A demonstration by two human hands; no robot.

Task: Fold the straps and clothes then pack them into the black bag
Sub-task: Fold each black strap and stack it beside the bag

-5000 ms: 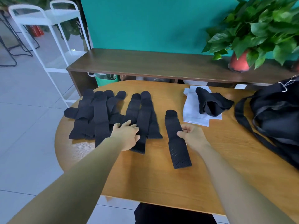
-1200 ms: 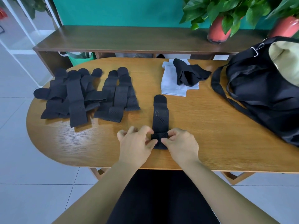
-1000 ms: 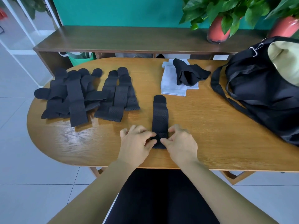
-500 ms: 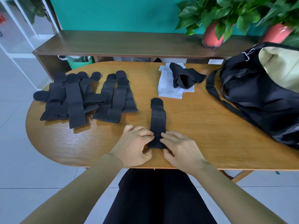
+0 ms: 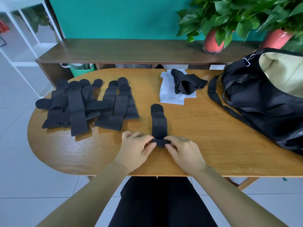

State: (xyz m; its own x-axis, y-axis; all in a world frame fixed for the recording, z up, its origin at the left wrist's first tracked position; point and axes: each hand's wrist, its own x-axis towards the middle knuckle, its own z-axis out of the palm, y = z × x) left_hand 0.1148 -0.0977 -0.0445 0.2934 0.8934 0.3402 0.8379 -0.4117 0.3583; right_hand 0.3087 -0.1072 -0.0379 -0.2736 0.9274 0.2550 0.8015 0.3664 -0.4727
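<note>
One black perforated strap (image 5: 158, 124) lies lengthwise on the oval wooden table (image 5: 205, 136), its near end turned over into a small roll. My left hand (image 5: 136, 149) pinches the roll's left side and my right hand (image 5: 183, 151) pinches its right side. Several more black straps (image 5: 85, 105) lie in a loose pile at the table's left. Behind the strap, a white cloth (image 5: 170, 94) carries a crumpled black garment (image 5: 186, 83). The black bag (image 5: 262, 102) stands open at the right, showing a beige lining.
A dark wooden bench (image 5: 124, 51) runs behind the table, with two potted plants (image 5: 214, 22) on its right end. A white shelf rack (image 5: 19, 40) stands at the far left. The table's front edge is just below my wrists.
Over the last second my fingers have turned the strap's near end over into a small roll, so the flat part looks shorter. Five seconds ago the strap lay full length and my left hand was on the pile.
</note>
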